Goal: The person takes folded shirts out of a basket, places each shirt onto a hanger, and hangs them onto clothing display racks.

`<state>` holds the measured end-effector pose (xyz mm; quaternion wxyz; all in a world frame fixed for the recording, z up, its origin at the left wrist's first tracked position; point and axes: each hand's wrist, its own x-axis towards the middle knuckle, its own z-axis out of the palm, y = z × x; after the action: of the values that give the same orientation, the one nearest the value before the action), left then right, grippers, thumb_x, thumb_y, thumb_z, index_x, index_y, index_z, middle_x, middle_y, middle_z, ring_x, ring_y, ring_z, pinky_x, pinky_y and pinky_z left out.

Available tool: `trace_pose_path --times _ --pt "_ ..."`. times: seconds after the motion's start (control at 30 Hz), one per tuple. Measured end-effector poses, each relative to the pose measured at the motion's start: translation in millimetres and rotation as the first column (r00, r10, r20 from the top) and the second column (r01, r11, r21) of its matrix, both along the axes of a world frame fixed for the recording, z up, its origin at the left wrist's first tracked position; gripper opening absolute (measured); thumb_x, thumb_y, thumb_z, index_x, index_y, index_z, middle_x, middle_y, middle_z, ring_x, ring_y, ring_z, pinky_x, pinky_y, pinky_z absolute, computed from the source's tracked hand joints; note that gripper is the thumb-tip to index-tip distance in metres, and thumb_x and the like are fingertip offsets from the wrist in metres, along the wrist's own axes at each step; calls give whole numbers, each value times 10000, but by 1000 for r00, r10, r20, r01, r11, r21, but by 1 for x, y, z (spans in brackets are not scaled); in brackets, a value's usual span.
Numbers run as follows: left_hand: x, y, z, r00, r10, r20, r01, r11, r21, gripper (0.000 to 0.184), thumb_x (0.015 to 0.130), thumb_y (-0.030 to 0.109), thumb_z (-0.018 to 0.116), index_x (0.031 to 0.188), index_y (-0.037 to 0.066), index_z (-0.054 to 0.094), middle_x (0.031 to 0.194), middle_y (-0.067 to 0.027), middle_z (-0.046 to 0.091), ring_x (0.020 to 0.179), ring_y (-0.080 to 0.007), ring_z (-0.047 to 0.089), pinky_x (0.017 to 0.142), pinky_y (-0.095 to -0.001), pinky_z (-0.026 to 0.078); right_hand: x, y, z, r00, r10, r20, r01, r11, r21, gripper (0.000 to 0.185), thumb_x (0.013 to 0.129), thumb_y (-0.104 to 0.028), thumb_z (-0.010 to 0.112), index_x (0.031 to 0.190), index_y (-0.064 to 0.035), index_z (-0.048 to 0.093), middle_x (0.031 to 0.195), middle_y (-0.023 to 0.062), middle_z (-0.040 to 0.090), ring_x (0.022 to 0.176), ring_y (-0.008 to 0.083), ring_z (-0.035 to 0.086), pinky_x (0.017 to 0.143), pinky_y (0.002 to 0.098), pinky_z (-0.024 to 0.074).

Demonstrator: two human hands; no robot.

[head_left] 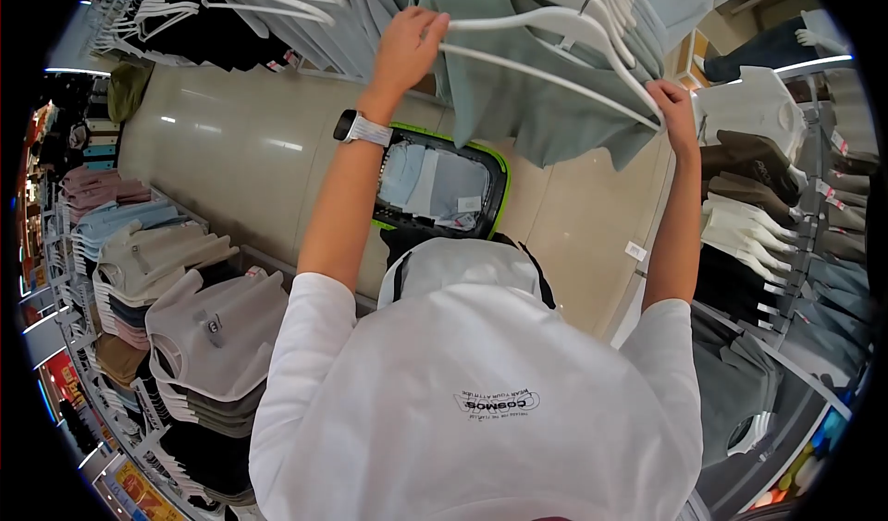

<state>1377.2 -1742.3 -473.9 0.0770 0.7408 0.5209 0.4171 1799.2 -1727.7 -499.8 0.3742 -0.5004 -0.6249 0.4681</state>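
At the top centre a white hanger [555, 82] is held level between my two hands. My left hand [413, 48], with a watch on its wrist, is closed round the hanger's left end. The opposite end sits in the closed fingers of my right hand [673, 110]. A grey-green garment [499, 105] hangs behind and below the hanger bars, close to other garments on white hangers. Whether it is attached to this hanger I cannot tell. Below it, a black basket with a green rim [505, 183] stands on the floor and holds folded light blue and grey clothes [435, 183].
Racks of shirts [217, 327] line the left side. More hanging clothes [749, 174] and metal rails fill the right. White hangers with black garments [208, 40] are at the upper left. A mannequin's hand [819, 40] shows at the upper right.
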Motion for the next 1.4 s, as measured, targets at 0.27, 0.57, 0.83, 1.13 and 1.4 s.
trace_pose_path --times 0.27,0.57,0.83,1.13,1.4 --pt "-38 -66 -83 928 324 182 -288 936 -201 315 895 265 461 945 -26 571 879 -203 582 830 -366 548 731 -401 429 20 -62 -100 710 -642 -291 651 755 -77 191 826 -164 610 853 23 636 753 38 595 669 105 548 612 208 438" --pt "-40 -230 -275 990 135 45 -33 527 -849 260 849 261 499 854 17 589 806 -198 609 782 -374 586 689 -406 457 -130 -245 -256 928 -356 105 323 632 -704 186 828 -77 479 869 37 620 660 81 591 532 131 551 489 241 462" --pt "-53 -289 -342 998 -54 -13 -1 214 -977 185 768 210 549 803 41 615 788 -173 629 777 -347 601 696 -425 482 -282 -287 -319 956 281 78 -138 670 -729 159 799 -123 577 847 16 638 714 75 634 587 136 599 558 258 491" --pt "-79 -255 -471 964 221 -147 -215 320 -923 210 759 205 579 871 29 609 828 -172 637 811 -344 605 723 -428 481 -334 -224 -459 734 573 364 -258 731 -632 224 709 -207 612 858 -43 642 808 155 643 792 304 616 731 368 479" --pt "-57 -247 -582 965 258 -39 -125 323 -938 545 705 204 635 1139 -40 413 1130 -271 497 1035 -402 506 844 -437 446 -343 -165 -555 629 444 638 -63 848 -527 545 676 -248 649 1140 -29 465 1171 199 476 1040 363 505 879 408 430"
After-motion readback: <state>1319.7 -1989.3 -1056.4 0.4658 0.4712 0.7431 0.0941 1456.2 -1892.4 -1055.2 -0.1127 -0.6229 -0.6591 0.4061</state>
